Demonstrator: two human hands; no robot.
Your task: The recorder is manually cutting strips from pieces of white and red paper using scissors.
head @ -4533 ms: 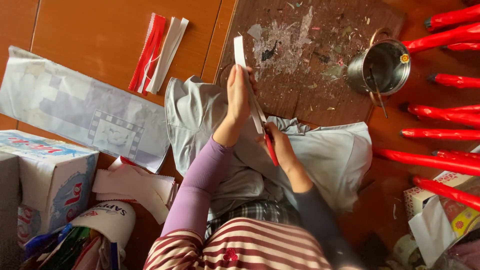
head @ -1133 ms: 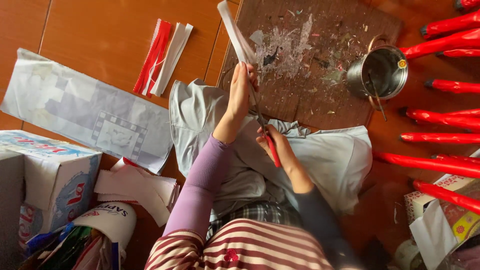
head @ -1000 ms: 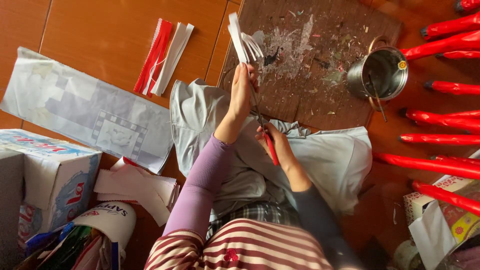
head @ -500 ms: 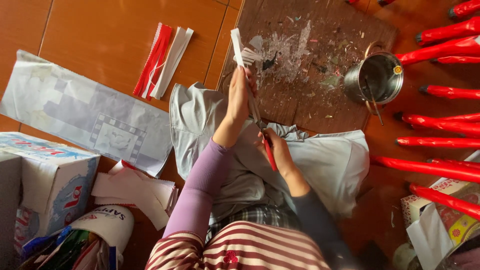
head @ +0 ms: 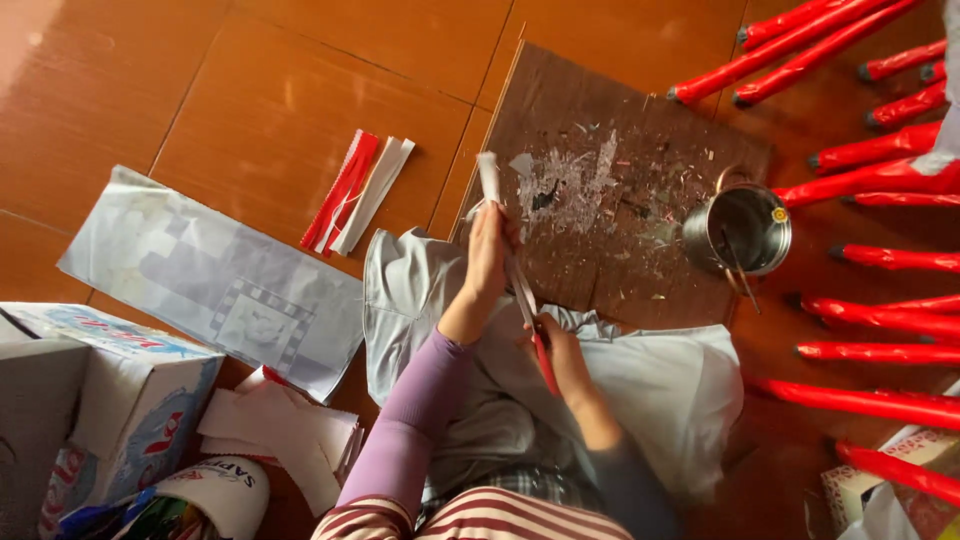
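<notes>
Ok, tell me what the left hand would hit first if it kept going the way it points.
Probably the brown board: the left hand points up-frame, holding a white strip over its near edge. Height above it is unclear.

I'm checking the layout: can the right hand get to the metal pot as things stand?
Probably yes: the pot stands on the board's right side with bare board between, but the right hand holds red-handled scissors.

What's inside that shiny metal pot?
The metal pot stands on the brown board. A thin stick-like tool leans out over its rim. The inside looks dark, so whatever else it may hold cannot be made out.
</notes>
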